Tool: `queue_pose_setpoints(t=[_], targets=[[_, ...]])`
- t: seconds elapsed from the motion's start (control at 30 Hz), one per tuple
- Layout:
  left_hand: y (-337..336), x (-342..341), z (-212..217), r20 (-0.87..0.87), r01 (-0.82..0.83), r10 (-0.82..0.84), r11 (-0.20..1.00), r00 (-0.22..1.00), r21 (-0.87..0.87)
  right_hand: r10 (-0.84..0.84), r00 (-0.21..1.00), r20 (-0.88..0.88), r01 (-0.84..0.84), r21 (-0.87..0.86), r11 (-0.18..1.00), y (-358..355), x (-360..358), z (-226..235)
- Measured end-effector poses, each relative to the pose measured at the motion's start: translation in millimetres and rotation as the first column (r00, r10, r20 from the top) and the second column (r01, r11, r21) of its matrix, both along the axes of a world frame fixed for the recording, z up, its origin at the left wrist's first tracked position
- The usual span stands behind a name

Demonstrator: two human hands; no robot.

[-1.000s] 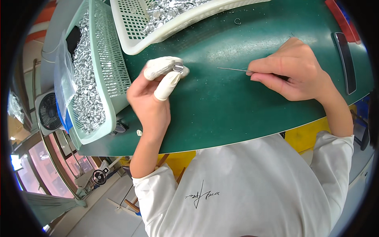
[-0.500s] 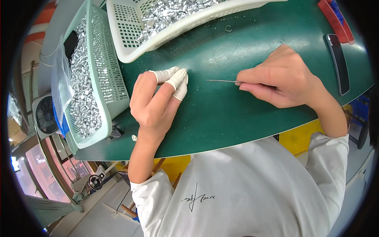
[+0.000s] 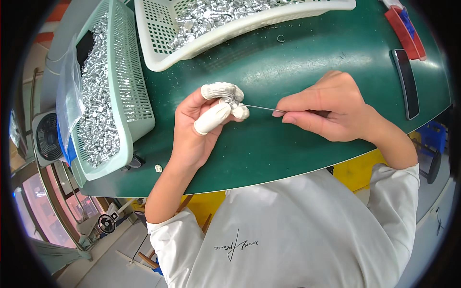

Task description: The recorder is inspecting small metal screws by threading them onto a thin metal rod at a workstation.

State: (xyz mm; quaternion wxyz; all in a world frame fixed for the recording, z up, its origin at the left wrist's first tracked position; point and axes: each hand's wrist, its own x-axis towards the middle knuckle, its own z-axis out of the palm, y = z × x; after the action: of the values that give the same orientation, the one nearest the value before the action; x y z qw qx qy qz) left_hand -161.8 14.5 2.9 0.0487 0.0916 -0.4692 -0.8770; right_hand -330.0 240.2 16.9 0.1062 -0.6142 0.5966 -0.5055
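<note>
My left hand (image 3: 197, 122), its fingertips covered by white finger cots (image 3: 211, 119), pinches a small silvery metal part (image 3: 231, 101) above the green table. Much of that part is hidden between the fingers. From the right, my right hand (image 3: 333, 108) grips a thin metal pick (image 3: 261, 108) between thumb and forefinger. The pick's far end reaches the metal part at my left fingertips; whether it enters the part or only touches it, I cannot tell.
A white basket (image 3: 158, 61) of shiny metal parts stands at the back; a pale green basket (image 3: 126, 139) holds more at left. At right lie a dark smartphone (image 3: 406, 84) and a red box (image 3: 406, 36). A thin ring (image 3: 281, 38) and a small whitish piece (image 3: 158, 168) rest on the table.
My left hand has turned over and moved right, now showing a metal part in its fingers. The right hand has come slightly left and down, bringing the pick to the part.
</note>
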Motion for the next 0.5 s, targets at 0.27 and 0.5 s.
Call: queue_pose_setpoints(t=[0.27,0.5], targets=[[11.8,-0.9,7.2,0.089,0.050,-0.048,0.999,0.995,-0.020,-0.001,0.994,0.112,-0.007,0.068,0.998,3.5,1.3,2.5],[8.6,0.8,4.4,0.086,0.076,-0.063,0.984,0.994,-0.162,0.001,0.962,0.275,-0.057,0.199,0.978,7.7,0.1,8.5]])
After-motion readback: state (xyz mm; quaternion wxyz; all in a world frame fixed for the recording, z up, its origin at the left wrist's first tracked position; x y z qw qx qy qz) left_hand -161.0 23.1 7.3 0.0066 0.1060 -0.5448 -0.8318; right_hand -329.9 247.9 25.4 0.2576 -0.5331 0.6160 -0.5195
